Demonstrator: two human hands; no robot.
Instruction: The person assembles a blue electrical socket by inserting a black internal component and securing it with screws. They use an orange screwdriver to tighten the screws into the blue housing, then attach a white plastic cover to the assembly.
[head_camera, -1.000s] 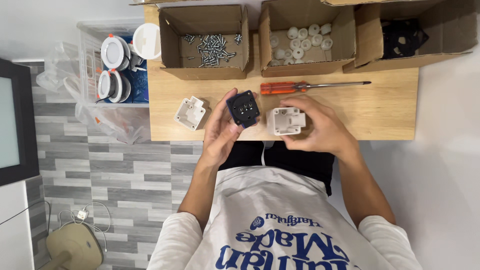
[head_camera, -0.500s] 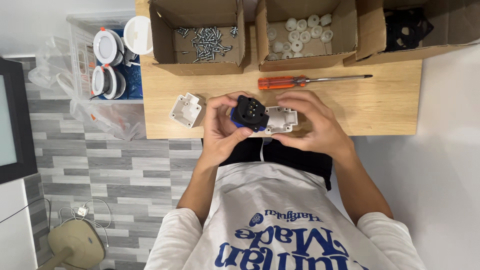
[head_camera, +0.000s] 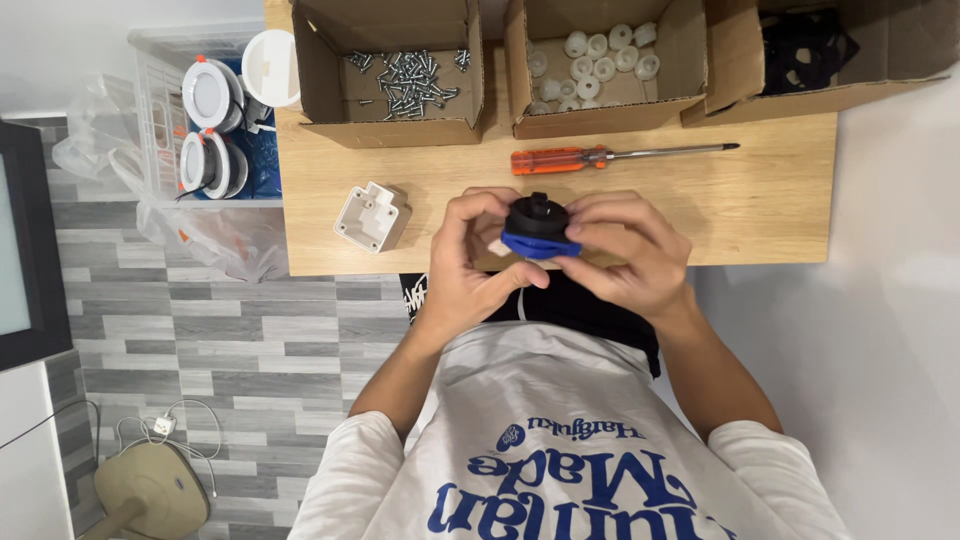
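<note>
Both hands, left (head_camera: 465, 265) and right (head_camera: 630, 250), close their grip on the black-and-blue part (head_camera: 538, 228) held between them just above the surface (head_camera: 780, 200) edge; it looks light, rigid plastic, best held by its blue rim.

Black-and-blue part (head_camera: 538, 228), earlier apart in left hand (head_camera: 470, 262), now pressed between both hands; right hand (head_camera: 630, 255) closed in; white housing it held now hidden behind.

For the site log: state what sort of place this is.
Likely a small assembly bench in a home or workshop: cardboard boxes of screws and white caps, an orange-handled screwdriver, and a wooden table.
</note>
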